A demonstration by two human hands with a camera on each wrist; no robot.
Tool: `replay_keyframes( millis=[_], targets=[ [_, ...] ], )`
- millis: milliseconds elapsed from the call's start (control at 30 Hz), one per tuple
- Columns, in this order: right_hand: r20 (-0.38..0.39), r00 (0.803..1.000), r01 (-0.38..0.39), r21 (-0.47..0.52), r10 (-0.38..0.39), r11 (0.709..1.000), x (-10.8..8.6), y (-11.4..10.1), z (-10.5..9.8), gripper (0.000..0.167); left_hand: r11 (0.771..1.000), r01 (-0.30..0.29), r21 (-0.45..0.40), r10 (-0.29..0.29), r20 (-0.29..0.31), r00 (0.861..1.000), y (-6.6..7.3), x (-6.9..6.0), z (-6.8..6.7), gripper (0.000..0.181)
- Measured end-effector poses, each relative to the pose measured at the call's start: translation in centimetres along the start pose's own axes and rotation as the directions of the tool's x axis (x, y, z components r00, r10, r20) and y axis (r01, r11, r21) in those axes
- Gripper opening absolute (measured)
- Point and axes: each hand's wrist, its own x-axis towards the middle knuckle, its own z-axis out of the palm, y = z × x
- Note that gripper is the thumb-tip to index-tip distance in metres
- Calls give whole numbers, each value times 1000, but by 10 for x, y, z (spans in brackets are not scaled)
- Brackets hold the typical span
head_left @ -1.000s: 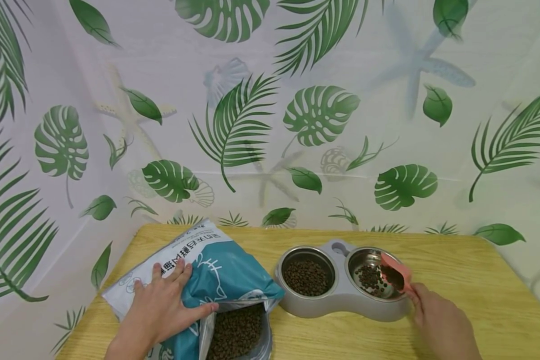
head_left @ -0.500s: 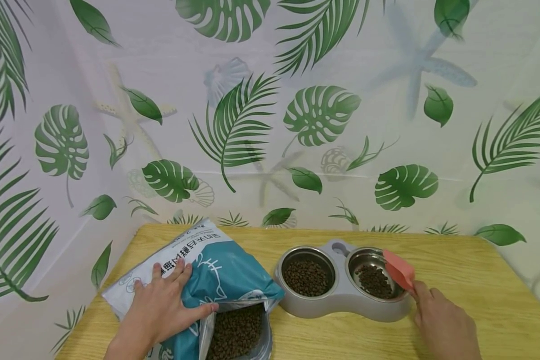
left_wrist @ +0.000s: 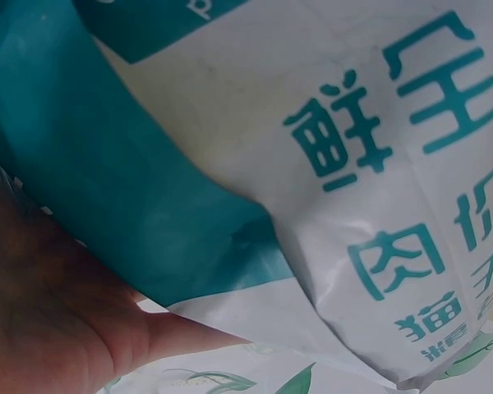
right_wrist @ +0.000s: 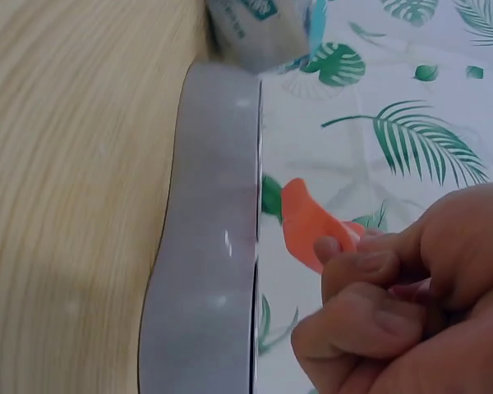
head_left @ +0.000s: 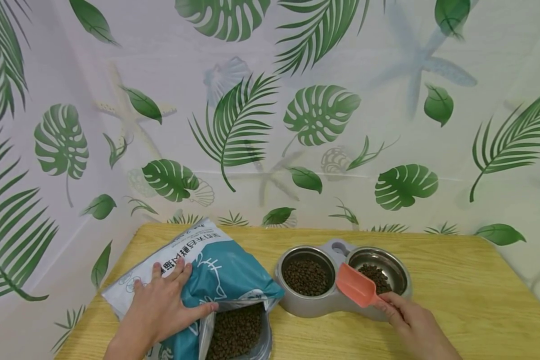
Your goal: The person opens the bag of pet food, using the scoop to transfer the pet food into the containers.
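Leaf-printed cloth (head_left: 252,120) hangs behind the wooden table (head_left: 468,280), on which I see the grey feeder (head_left: 303,307) with two steel bowls (head_left: 397,277). Over the feeder's front, between the bowls, is the coral scoop (head_left: 357,286); the right hand (head_left: 414,320), at the feeder's front right, has fingers clamped on its handle. Left of the feeder, the left hand (head_left: 159,302) rests, fingers spread, on the teal-and-white bag (head_left: 238,270) of kibble (head_left: 236,330).
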Motion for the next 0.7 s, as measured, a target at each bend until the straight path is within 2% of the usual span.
replay_keyframes(
  millis=[67,133,200,333,400,467,500,567,700],
  targets=[
    [74,997,2,114,-11,993,-2,-4,3,27,1000,0,-2,0,2,1000,0,0,1,114],
    [120,989,55,232,-85,971,-2,-6,7,27,1000,1,-2,-1,2,1000,0,0,1,115],
    [174,971,96,344,-164,934,-2,-8,11,28,1000,0,1,0,1,1000,-1,1,1,115],
    [253,923,144,472,-290,870,0,-11,22,30,1000,0,7,0,1,1000,0,2,2,115],
    [297,902,126,510,-312,851,2,-10,30,33,1000,5,5,-5,2,1000,0,2,2,116],
    [333,871,127,556,-360,822,5,-4,41,35,1000,7,5,-7,3,1000,0,2,2,116],
    [367,854,110,565,-368,818,8,-1,46,35,1000,9,3,-9,4,1000,0,1,2,116],
    [425,831,73,557,-359,827,12,5,55,36,1000,9,2,-9,3,1000,1,1,2,116],
    [474,796,15,607,-377,795,11,0,66,42,1000,6,0,-6,-3,1000,2,1,2,116]
  ],
)
